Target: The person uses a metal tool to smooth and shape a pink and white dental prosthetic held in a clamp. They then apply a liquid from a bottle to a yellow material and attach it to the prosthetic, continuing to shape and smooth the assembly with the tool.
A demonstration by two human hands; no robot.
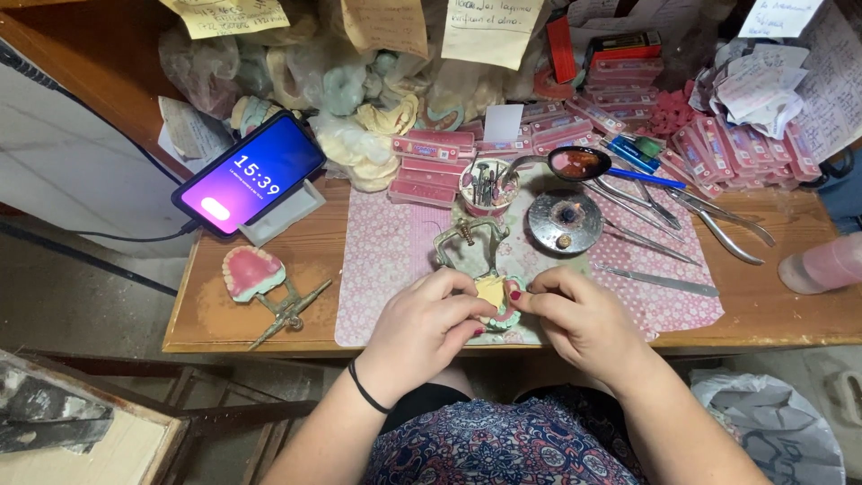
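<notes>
Both hands work on a small pale-yellow wax denture base seated in a green-edged dental cast (pixel 493 294), which sits on a brass-coloured hinged articulator (pixel 469 241) at the near edge of the pink dotted cloth mat (pixel 377 269). The left hand (pixel 422 325) curls around the cast's left side, thumb and forefinger pinching it. The right hand (pixel 579 316) closes on its right side, fingertips pressed against the wax. Neither hand is slack, and no tool shows in either.

To do this step well, the left hand should probably keep the cast steady against the articulator while the right hand's fingertips press lightly, since soft wax likely dents under a hard squeeze.

Room is tight. Just beyond the cast stand a round metal dish (pixel 564 222) and a small cup of burs (pixel 488 185). Right of the cast lie steel pliers and hand instruments (pixel 682 216). The wooden table's front edge (pixel 269 343) runs directly under the wrists, so the cast sits close to the drop. Left of the cast there is bare wood before a pink denture cast on a second metal frame (pixel 254 274) and a lit phone on a stand (pixel 249 174).
</notes>
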